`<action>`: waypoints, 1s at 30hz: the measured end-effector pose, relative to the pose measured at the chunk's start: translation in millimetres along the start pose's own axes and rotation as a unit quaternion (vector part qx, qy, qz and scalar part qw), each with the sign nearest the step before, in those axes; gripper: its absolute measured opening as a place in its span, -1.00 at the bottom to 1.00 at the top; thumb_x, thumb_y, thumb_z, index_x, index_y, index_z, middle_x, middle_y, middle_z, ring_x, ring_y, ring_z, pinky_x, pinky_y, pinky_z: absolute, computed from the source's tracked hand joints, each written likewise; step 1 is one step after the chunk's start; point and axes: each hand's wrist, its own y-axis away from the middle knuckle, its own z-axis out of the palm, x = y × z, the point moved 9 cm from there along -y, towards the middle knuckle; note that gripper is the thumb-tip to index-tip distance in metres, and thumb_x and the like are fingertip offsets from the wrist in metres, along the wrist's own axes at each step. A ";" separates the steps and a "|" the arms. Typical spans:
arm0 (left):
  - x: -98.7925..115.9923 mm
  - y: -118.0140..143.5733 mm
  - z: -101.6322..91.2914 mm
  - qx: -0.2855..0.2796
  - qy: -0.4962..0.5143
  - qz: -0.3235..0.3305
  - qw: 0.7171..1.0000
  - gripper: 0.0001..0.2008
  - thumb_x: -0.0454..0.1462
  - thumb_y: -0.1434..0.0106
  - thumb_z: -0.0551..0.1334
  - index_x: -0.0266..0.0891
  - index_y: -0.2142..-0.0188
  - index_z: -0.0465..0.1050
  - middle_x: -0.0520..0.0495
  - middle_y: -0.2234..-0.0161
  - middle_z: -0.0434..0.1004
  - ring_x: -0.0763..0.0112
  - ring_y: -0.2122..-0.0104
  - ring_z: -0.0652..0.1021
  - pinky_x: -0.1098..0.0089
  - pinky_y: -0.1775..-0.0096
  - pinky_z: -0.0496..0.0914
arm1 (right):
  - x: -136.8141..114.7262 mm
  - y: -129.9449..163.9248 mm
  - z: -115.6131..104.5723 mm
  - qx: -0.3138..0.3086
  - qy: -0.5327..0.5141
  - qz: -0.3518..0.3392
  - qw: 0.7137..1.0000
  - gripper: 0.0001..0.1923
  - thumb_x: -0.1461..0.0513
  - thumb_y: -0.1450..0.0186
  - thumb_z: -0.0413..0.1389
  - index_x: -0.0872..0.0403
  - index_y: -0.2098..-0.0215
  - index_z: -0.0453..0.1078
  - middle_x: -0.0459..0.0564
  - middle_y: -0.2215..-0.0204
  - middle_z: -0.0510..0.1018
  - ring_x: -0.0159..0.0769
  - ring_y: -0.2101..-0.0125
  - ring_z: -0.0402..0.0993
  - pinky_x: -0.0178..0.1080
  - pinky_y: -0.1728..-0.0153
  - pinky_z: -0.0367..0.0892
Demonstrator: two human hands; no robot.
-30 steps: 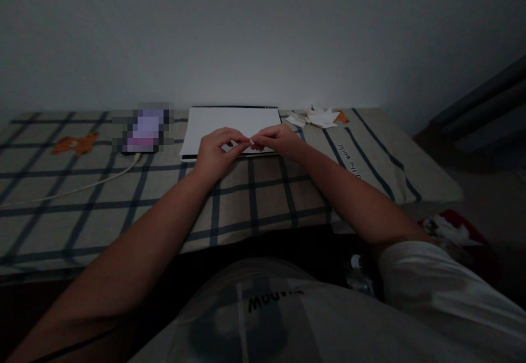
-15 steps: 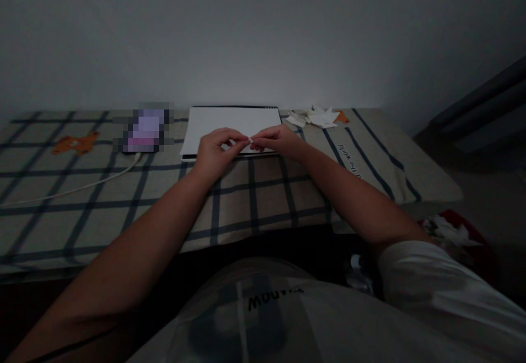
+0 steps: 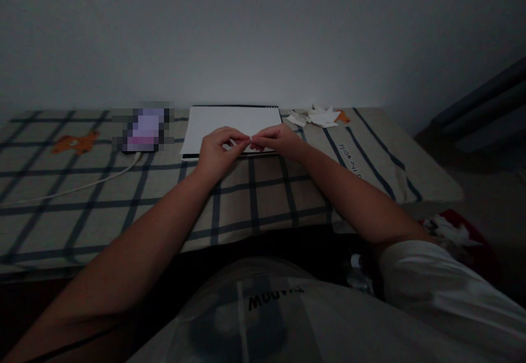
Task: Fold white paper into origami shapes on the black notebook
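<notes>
Head view: left hand [image 3: 216, 152] and right hand [image 3: 278, 139] meet fingertip to fingertip, pinching a tiny paper piece [image 3: 250, 143] between them; its long axis is too small to tell. Directly beneath and beyond the hands lies a white pad [image 3: 230, 121] on the checked cloth [image 3: 263, 199]. Folded paper shapes [image 3: 318, 116] sit beyond the right hand.

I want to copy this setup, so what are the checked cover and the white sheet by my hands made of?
The checked cover looks like matte woven fabric: it drapes softly over the edge. The white sheet seems plain matte paper, thin and flat, on a dark-edged pad.
</notes>
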 end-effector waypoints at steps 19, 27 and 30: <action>-39.1 14.7 -1.3 -0.014 0.128 -0.253 0.959 -0.51 -0.06 -0.10 0.62 -0.20 0.00 0.85 -0.18 0.14 0.88 0.08 0.10 0.78 0.11 -0.09 0.66 | 11.9 -0.7 -31.7 0.149 -0.081 0.060 0.984 -0.64 -0.06 -0.27 0.47 0.08 0.33 0.72 0.00 0.33 0.80 -0.37 0.37 0.55 -0.26 0.20 0.54; -44.1 18.0 1.9 0.000 0.194 -0.296 0.935 -0.57 -0.16 -0.05 0.69 -0.23 0.09 0.81 -0.17 0.23 0.84 0.16 0.19 0.79 0.16 -0.02 0.70 | 16.1 -1.7 -35.2 0.151 -0.042 0.061 0.986 -0.70 0.01 -0.37 0.41 0.08 0.29 0.75 0.01 0.33 0.79 -0.36 0.35 0.54 -0.25 0.19 0.51; -47.0 18.4 4.8 0.006 0.212 -0.309 0.927 -0.62 -0.22 -0.05 0.68 -0.23 0.13 0.80 -0.15 0.25 0.84 0.17 0.17 0.81 0.14 -0.06 0.72 | 14.7 -1.8 -36.6 0.147 -0.017 0.054 0.988 -0.67 -0.01 -0.39 0.39 0.08 0.28 0.76 0.01 0.33 0.79 -0.34 0.34 0.55 -0.23 0.19 0.50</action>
